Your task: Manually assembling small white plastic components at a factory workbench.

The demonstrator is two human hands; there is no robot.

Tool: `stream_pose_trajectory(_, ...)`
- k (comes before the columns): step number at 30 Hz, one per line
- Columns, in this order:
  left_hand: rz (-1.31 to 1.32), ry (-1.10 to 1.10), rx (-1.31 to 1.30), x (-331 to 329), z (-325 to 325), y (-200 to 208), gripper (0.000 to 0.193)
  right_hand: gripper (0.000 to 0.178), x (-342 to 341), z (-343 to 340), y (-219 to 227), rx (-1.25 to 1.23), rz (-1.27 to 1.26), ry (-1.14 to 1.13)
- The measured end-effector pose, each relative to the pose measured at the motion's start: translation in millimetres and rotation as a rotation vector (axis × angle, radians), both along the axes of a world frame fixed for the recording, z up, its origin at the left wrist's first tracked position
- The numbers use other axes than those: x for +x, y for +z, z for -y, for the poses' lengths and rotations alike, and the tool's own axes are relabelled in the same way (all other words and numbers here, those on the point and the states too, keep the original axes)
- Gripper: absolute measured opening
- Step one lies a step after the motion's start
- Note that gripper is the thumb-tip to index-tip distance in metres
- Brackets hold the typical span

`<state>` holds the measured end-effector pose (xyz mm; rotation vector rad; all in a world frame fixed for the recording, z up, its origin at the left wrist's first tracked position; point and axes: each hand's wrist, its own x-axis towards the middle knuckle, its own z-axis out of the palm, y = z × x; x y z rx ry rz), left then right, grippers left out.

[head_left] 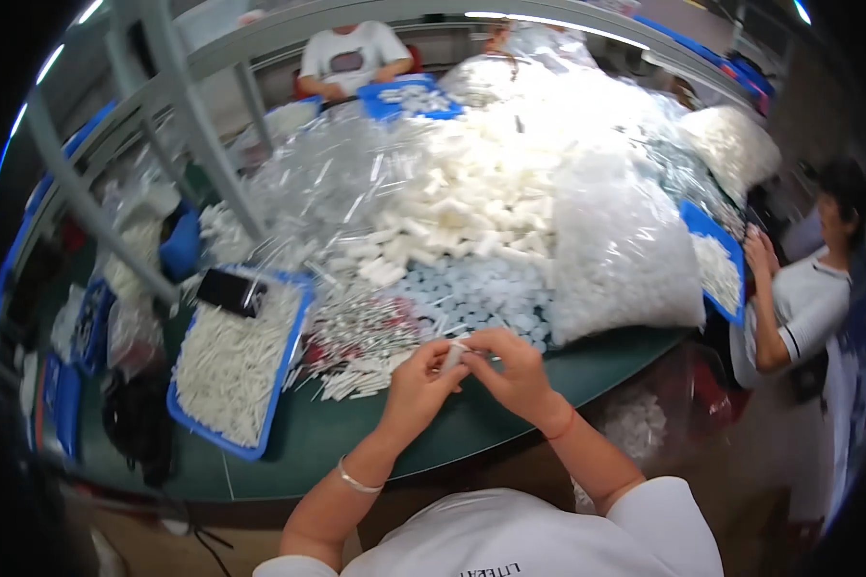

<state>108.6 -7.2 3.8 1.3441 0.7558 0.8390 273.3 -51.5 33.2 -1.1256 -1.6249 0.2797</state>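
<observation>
Just above the near edge of the table, my left hand point(418, 387) and my right hand point(512, 373) meet, both closed in a pinch. Between their fingertips is a small white plastic tube point(454, 355), partly covered by the fingers. Directly beyond my hands lies a heap of small translucent caps point(476, 291). To the left of them is a pile of thin white sticks with shiny metal parts point(366, 325). Farther back spreads a large mound of short white cylinders point(491, 183).
At left stands a blue tray point(294, 358) of white sticks, with a black phone point(231, 292) lying on it. A bulging clear bag point(625, 255) of white pieces sits right of the heaps. People work at the far side and right, beside blue trays. Grey frame bars point(197, 125) rise at left.
</observation>
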Motion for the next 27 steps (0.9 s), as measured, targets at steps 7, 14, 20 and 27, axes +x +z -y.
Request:
stream_pose_trajectory(7,0.177,-0.042,-0.232,-34.5,2.2,21.6,0.032,0.016,-16.9,-5.1,16.8,-0.052,0.133,0.153)
stream_pose_trajectory(14,-0.145,-0.063,-0.128,-55.7,-4.2,25.4,0.03,0.018,-3.2,-19.9,17.5,-0.044,0.504,0.216)
stream_pose_trajectory(20,-0.188,-0.098,-0.2,-61.2,-20.3,27.3,0.042,0.036,-17.0,-25.5,34.2,-0.15,0.582,0.367)
stream_pose_trajectory(27,-0.24,-0.18,-0.073,-42.6,-64.4,35.7,0.044,0.033,-7.3,-47.7,6.8,-0.089,0.452,0.284)
